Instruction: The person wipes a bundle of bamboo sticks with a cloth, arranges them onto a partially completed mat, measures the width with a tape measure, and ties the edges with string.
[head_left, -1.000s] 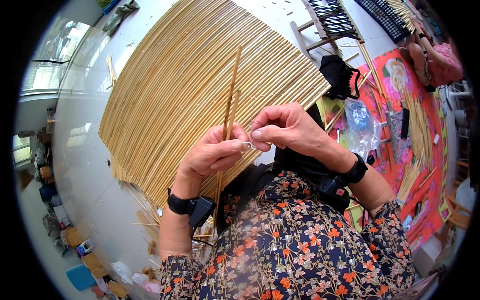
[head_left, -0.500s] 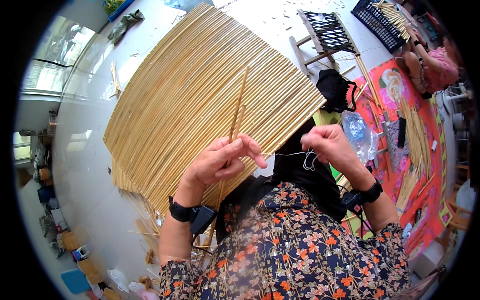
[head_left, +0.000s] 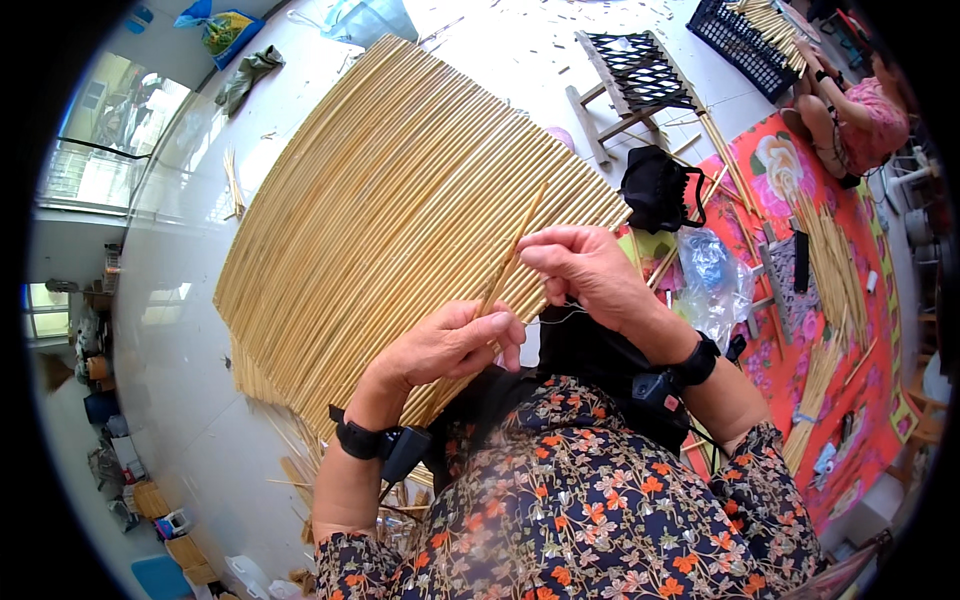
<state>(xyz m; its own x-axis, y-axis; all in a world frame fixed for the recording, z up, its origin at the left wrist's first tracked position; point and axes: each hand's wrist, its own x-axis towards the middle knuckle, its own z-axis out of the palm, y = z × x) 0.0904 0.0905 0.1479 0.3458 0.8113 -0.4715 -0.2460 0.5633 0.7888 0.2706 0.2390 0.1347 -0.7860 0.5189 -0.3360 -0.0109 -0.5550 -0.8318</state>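
Note:
A large mat of bamboo sticks, laid side by side in a fan shape, spreads out in front of me. My left hand is closed around thin bamboo sticks slanting up and right over the mat's near edge. Beside their middle, the pinched fingers of my right hand come close to the sticks; whether they touch cannot be made out. A thin white string hangs beneath the right hand, its hold partly hidden by the fingers.
A wooden stool with a woven black seat and a black bag stand beyond the mat. Right of me, a red floral cloth bears loose sticks and a clear plastic bag. Another person works beside a dark crate.
My right hand has moved left and up, from apart with the string stretched out, to beside the sticks. My left hand has lowered slightly, and the sticks lean further right.

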